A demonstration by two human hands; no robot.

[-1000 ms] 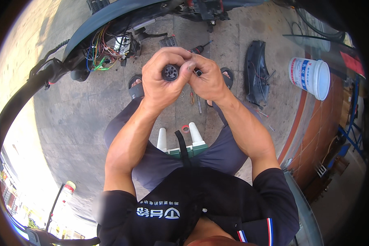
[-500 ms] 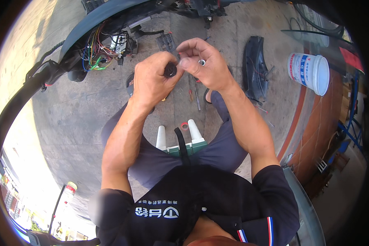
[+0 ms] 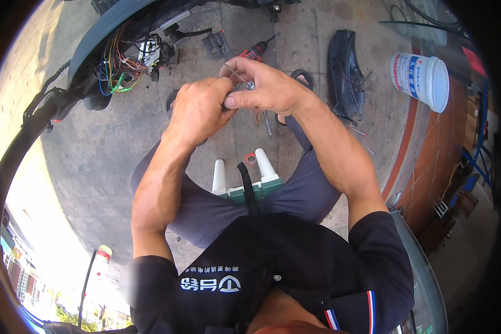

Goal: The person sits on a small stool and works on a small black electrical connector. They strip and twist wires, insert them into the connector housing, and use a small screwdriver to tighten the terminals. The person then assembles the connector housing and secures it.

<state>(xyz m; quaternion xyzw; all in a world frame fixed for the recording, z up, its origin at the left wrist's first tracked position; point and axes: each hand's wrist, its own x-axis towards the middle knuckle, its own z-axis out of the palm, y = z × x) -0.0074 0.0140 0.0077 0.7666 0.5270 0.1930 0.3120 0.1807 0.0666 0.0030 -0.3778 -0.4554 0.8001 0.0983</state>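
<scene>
My two hands meet in front of me, above the floor between my knees. My left hand [image 3: 200, 108] is closed around a dark cylindrical piece, mostly hidden by the fingers; only a bit of its end [image 3: 225, 107] shows beside my right thumb. Curled over from the other side, my right hand [image 3: 270, 89] has its thumb pressed toward that end. A small shiny round metal piece [image 3: 250, 86] sits in the right fingers, and a thin metal rod [image 3: 235, 71] runs up and left from near it. What the rod belongs to is hidden.
Exposed coloured wires [image 3: 117, 64] hang from a vehicle frame at upper left. A red-black drill [image 3: 254, 52], a screwdriver [image 3: 268, 125] and a red tape roll [image 3: 251, 158] lie on the floor. Right stand a black curved panel [image 3: 342, 72] and a white bucket [image 3: 420, 80].
My right thumb has come across onto the end of the dark piece, and my left hand has turned, hiding it. The view has shifted, uncovering the drill.
</scene>
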